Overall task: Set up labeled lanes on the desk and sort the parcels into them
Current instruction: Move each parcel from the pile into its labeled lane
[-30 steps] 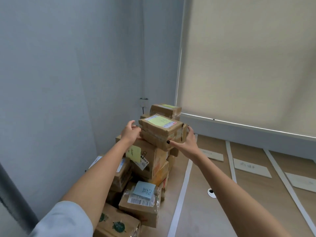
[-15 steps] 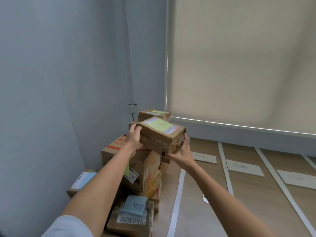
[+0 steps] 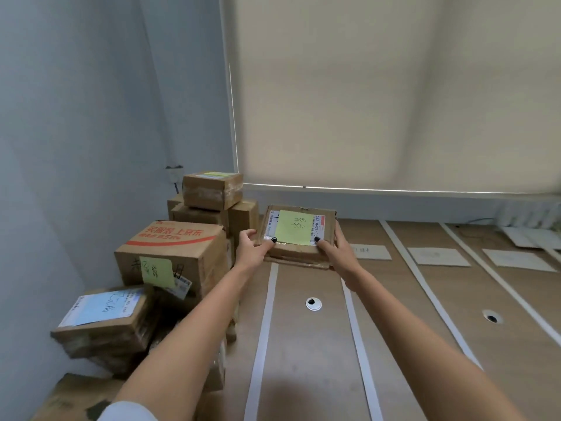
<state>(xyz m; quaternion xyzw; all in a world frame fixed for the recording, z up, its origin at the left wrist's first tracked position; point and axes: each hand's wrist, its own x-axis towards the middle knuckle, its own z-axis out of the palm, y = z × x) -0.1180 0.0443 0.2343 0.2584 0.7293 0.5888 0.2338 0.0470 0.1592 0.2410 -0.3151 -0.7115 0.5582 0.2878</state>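
A flat brown parcel (image 3: 299, 256) with a yellow-green handwritten note on top is held over the far end of the leftmost lane. My left hand (image 3: 251, 249) grips its left edge and my right hand (image 3: 335, 247) grips its right edge, thumbs on top. White tape strips (image 3: 263, 329) run along the wooden desk (image 3: 306, 360) and mark the lanes. Paper lane labels (image 3: 438, 256) lie at the far ends. A pile of cardboard parcels (image 3: 173, 253) with yellow and blue notes stands at the left against the wall.
Two round cable holes (image 3: 313, 303) sit in the desk. A grey wall runs along the left and a drawn roller blind (image 3: 379, 92) hangs behind the desk. Loose white papers (image 3: 534, 235) lie at the far right.
Both hands lifted the parcel off the top of the pile and carried it right and down, over the first lane. The camera view swung right and downward.
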